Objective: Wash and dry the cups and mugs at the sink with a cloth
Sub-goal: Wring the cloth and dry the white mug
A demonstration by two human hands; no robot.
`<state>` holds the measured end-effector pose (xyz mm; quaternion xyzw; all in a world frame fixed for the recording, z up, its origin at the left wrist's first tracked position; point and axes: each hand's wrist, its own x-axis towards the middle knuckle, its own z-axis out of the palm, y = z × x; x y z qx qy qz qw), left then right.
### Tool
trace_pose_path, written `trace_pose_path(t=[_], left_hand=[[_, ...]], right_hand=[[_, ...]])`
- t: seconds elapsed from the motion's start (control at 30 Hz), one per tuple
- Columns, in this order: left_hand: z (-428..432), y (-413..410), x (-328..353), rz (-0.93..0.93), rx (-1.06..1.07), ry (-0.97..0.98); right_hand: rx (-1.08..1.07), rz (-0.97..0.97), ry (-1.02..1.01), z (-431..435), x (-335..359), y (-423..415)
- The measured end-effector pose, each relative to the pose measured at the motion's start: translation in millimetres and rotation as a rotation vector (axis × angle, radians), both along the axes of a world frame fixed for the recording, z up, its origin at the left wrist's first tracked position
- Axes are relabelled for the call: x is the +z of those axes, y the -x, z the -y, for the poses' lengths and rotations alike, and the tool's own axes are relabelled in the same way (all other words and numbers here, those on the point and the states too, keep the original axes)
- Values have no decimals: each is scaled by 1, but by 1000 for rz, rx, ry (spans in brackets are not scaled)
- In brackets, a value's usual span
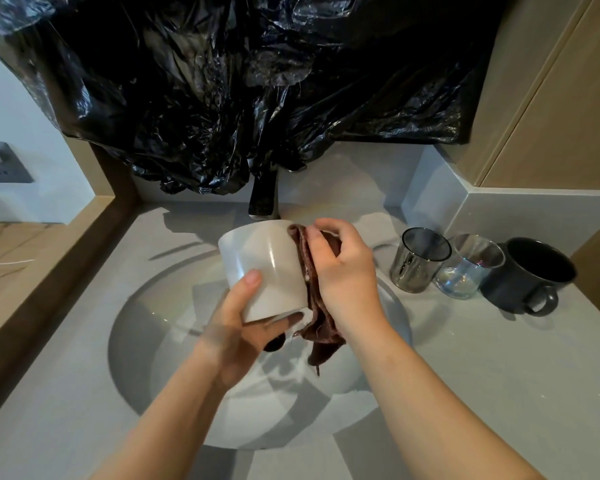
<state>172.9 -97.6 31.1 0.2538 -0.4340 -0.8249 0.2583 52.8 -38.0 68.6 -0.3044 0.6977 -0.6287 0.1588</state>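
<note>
A crumpled black plastic sheet point(222, 81) is hanging above the grey table point(499, 375), draping over the tap point(264, 199); a grey socket point(0, 162) is sitting on the left wall point(25, 98); wooden panels point(551, 116) are rising at right.

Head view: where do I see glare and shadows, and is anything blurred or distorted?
In the head view, a glare streak runs down the mug and the black plastic glints; overlapping shadows fall in the sink; the left hand and right hand are sharp, with no blur; the wide lens makes the cabinet lean outward.
</note>
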Motion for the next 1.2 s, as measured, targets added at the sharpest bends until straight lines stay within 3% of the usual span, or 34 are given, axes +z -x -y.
trace_pose_path(t=[0.2, 0.33, 0.5, 0.6, 0.8, 1.0, 1.13, 1.2], left_hand=[[27, -16, -7, 244, 35, 385], [25, -21, -17, 339, -44, 442], [17, -20, -33, 410, -103, 456], [15, -18, -35, 420, -123, 446], [19, -15, -34, 327, -67, 422], [27, -23, -29, 253, -34, 396], [36, -29, -24, 299, -93, 490], [37, -30, -22, 293, -94, 525]], right_hand=[[-233, 254, 88, 2, 9, 17], [-46, 635, 374, 1, 46, 14], [209, 738, 656, 1, 81, 0], [237, 795, 747, 7, 82, 3], [50, 807, 459, 17, 39, -2], [-54, 697, 381, 11, 28, 13], [68, 615, 252, 8, 27, 7], [182, 423, 58, 8, 22, 1]])
